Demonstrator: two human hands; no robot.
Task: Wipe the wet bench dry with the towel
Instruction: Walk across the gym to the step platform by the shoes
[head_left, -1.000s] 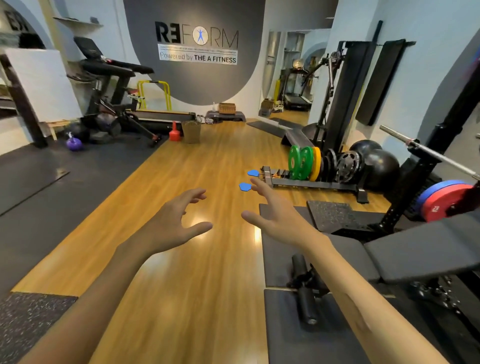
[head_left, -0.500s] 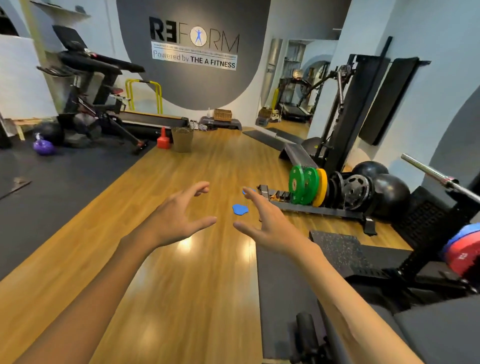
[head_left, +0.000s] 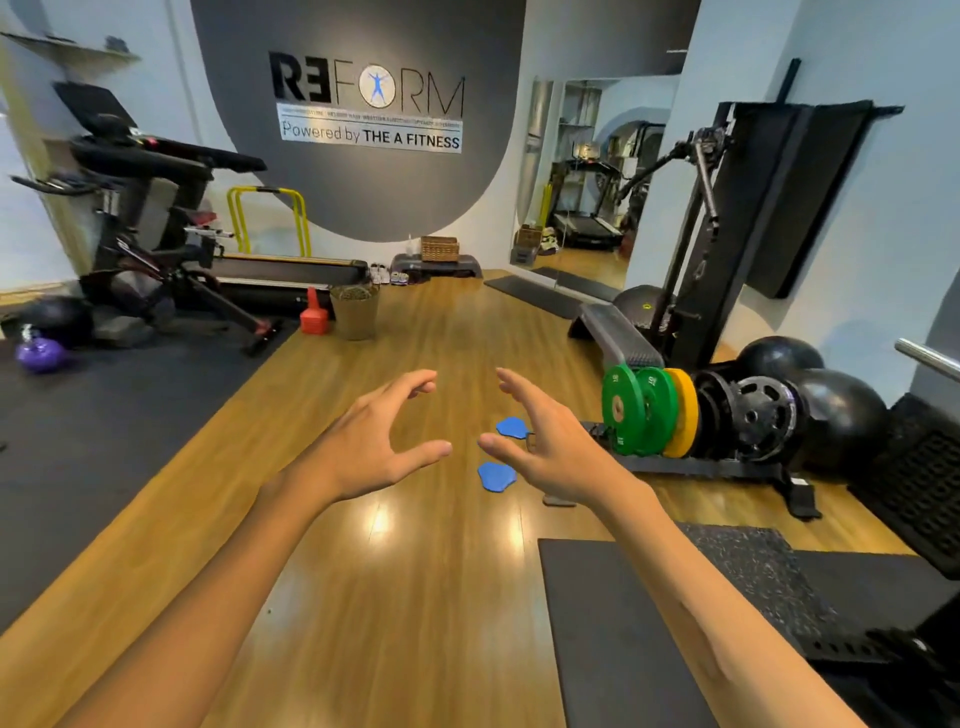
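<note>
Both my arms reach forward over the wooden gym floor. My left hand (head_left: 366, 441) and my right hand (head_left: 548, 447) hover side by side in mid-air, palms turned toward each other, fingers spread and loosely bent, holding nothing. No towel shows anywhere in the head view. The weight bench seen a moment ago has dropped out of the frame; only a black floor mat (head_left: 613, 639) lies at the lower right.
Two blue sliding discs (head_left: 496, 475) lie on the floor just beyond my hands. A plate rack with green and yellow plates (head_left: 644, 410) and black balls (head_left: 836, 415) stands to the right. A low black step bench (head_left: 615, 332), a waste bin (head_left: 356, 312) and treadmills sit further back.
The view has swung up and leftward, so the padded bench at the lower right has left the frame. Both hands stayed raised and empty, drawing slightly closer together.
</note>
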